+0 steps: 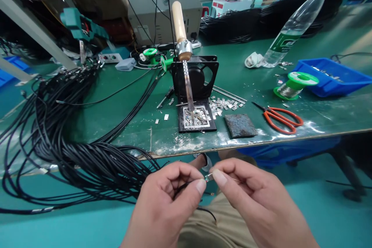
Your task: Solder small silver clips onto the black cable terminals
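Left hand (171,197): thumb and finger closed on the black cable (182,187), nearer the wearer than the fan (198,79). Right hand (250,193): fingertips closed on a small metal part (209,177) beside the cable end, same side of the fan. Pinch lightly, close in; steady both wrists; keep the 2 pieces aligned.
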`<state>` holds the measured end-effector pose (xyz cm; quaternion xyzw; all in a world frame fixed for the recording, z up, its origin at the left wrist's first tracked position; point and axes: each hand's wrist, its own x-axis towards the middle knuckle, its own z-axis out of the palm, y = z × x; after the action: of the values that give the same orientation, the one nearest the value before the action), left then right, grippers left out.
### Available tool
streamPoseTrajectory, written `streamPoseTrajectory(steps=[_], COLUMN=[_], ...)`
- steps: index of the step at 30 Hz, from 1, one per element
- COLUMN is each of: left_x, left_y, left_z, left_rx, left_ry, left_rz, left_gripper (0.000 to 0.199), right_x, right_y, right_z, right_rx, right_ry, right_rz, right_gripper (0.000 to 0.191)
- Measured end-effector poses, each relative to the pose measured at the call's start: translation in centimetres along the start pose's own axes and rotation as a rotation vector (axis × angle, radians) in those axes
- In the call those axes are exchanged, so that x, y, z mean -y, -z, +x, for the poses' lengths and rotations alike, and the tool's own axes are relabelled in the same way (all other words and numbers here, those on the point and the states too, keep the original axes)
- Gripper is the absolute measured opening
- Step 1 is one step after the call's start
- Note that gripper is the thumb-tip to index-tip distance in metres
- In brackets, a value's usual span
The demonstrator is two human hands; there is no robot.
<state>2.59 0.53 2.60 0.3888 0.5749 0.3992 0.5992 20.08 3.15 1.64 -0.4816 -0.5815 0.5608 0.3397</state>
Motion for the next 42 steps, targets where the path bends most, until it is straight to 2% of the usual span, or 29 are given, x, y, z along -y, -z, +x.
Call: streamPoseTrajectory(steps=[6,11,21,27,36,42], left_x=[-0.4,-0.5,-0.8,-0.8,-0.3,-0.3], left_y=[-0.1,-0.5,-0.7,-0.5,-0.2,-0.2], left_z=[-0.2,0.0,0.2,0.4,0.8,1.1], left_rx=[0.041,0.025,0.015,0.02,0.026,0.034], left_ry=[0.069,0.079,0.087,0.076,0.142,0.165], left_rz=[0.001,-0.011,0.014,-0.015,-0.106,-0.104], left_gripper=[0.02,0.023,0.023,0.023,0.022,0.028], right_x=[0.4,-0.7,-0.4,-1.1,-1.0,-0.9], right_y=[-0.6,-1.1,-1.3,-1.6,-1.4,-1.4], right_z=[-0.2,-0.1,0.1,0.0,0.2,0.5], right_rx=[-0.098,-0.147,-0.145,-0.133,-0.153,-0.159], right_ry=[-0.094,0.013,0.016,-0.004,-0.022,-0.007], right_rz=[0.063,0.17,0.193,0.257,0.245,0.218], right_gripper=[0.027,0.023,0.02,0.021,0.023,0.025])
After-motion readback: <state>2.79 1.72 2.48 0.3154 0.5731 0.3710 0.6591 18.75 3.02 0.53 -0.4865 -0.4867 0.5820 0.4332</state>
